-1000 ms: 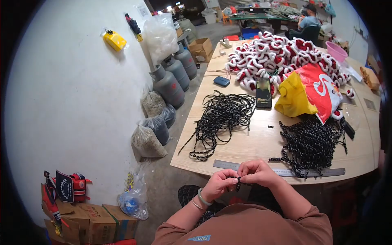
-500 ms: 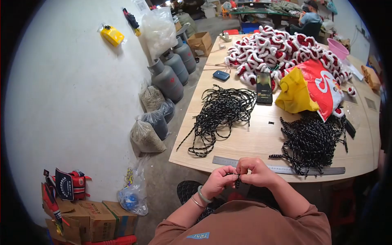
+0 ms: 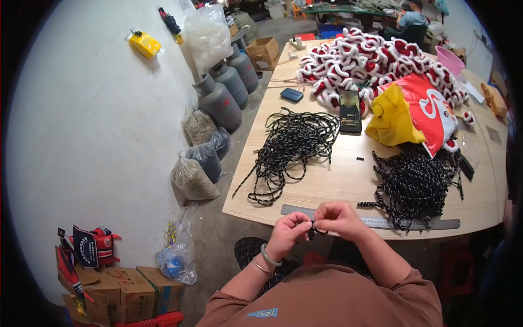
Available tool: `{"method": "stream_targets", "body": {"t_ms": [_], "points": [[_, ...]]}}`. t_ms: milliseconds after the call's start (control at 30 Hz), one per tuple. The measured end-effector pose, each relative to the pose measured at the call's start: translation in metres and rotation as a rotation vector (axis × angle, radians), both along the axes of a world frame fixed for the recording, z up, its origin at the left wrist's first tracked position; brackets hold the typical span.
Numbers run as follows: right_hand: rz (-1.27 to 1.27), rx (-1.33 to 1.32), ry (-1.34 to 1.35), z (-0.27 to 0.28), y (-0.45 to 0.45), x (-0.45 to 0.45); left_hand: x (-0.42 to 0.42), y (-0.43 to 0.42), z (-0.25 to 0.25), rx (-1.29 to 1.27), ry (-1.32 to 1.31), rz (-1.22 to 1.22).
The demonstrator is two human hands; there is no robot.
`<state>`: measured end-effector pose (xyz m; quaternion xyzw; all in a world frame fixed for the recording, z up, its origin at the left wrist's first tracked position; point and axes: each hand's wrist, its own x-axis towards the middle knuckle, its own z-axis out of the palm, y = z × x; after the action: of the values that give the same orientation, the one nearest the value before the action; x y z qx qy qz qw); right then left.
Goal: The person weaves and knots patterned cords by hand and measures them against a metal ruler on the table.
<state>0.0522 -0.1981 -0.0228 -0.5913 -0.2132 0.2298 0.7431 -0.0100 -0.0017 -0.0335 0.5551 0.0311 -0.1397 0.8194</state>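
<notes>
Fingers of the left hand and right hand are pinched close together around what looks like a black cord, at the 7 o'clock edge of the table. A slack pinch could drop it towards the floor; an uneven tug could twist it askew. At the hands' 7 o'clock, the blue patch on the shirt begins "TRA"

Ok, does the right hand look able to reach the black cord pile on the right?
Probably yes: only tabletop and the flat ruler seem to lie between the right hand and that cord pile, though the hand is busy pinching a dark piece.
</notes>
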Motion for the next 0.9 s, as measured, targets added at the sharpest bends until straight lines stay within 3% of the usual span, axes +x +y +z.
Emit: {"method": "stream_targets", "body": {"t_ms": [33,133,333,533,767,900], "points": [[0.068,0.155,0.215,0.001,-0.002,0.002,0.001,0.002,0.002,-0.046,0.017,-0.007],[0.015,0.206,0.179,0.005,0.002,0.002,0.003,0.003,0.010,-0.134,0.044,-0.047],[0.030,0.068,-0.361,0.013,0.001,0.001,-0.001,0.008,0.015,-0.233,0.111,-0.138],[0.108,0.061,-0.399,0.020,0.001,-0.001,-0.005,0.010,0.019,-0.241,0.115,-0.174],[-0.227,-0.313,-0.544,-0.008,-0.010,0.023,-0.013,0.013,0.026,-0.329,-0.026,-0.188],[-0.334,-0.157,-0.615,0.009,0.004,0.005,-0.008,0.003,0.018,-0.199,-0.068,0.171]]}}
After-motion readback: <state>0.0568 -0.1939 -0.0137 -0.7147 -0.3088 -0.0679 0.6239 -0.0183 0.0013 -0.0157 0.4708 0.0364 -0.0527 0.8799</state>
